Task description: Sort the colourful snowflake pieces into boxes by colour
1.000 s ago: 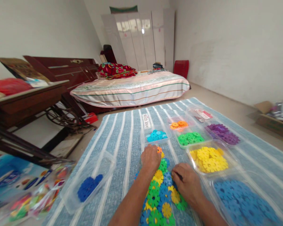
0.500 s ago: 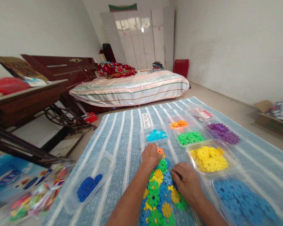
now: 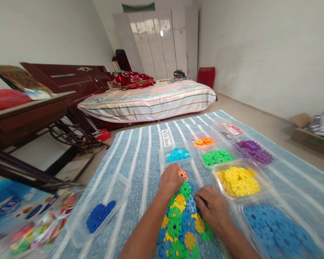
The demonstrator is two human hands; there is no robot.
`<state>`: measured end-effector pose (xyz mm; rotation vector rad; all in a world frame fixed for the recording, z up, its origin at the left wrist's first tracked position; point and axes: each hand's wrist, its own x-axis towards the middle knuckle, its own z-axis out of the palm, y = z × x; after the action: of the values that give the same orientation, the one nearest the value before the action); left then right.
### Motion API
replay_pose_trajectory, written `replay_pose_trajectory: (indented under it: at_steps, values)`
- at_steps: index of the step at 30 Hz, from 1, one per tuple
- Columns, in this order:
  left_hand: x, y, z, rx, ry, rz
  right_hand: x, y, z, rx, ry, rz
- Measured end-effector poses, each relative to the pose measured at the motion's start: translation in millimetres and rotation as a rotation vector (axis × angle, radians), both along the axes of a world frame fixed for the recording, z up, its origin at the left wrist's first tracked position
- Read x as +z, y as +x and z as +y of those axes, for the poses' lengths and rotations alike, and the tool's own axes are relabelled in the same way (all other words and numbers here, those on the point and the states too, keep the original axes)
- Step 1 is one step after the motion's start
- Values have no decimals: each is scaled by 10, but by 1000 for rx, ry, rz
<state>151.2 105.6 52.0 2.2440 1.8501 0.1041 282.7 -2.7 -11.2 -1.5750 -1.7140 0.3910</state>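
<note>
Hands are hardly moving: left hand (image 3: pixel 172 178) is sliding back, uncovering the orange disc (image 3: pixel 182 173), its curled fingers hiding any grip. Right hand (image 3: pixel 212 208), fingers nearly closed, is pinching the disc sheet (image 3: pixel 181 220) lying on the mat (image 3: pixel 140 158).

This is a bedroom in a home. A made bed (image 3: pixel 148 102) with a striped cover stands on the bare floor, with a red floral bundle of bedding (image 3: pixel 131 79) at its head. Behind the bed rises a tall white wardrobe (image 3: pixel 156 43), and dark wooden furniture (image 3: pixel 67 77) stands beside the bed's head. In front of the bed a blue striped mat (image 3: pixel 135 158) lies on the floor, strewn with coloured toy discs (image 3: pixel 175 226).
</note>
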Motion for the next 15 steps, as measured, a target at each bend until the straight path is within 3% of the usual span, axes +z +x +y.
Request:
replay_pose_trajectory:
  at_steps: [9,12,15]
  values:
    - [290,-107,-60,-82,-15,-89,19,-12,0,0,-9,33]
    - [418,-33,36,-97,-53,-301,12,-18,3,-9,-5,30]
    - [528,209,255,-27,-124,-596,5,-24,7,-20,12,27]
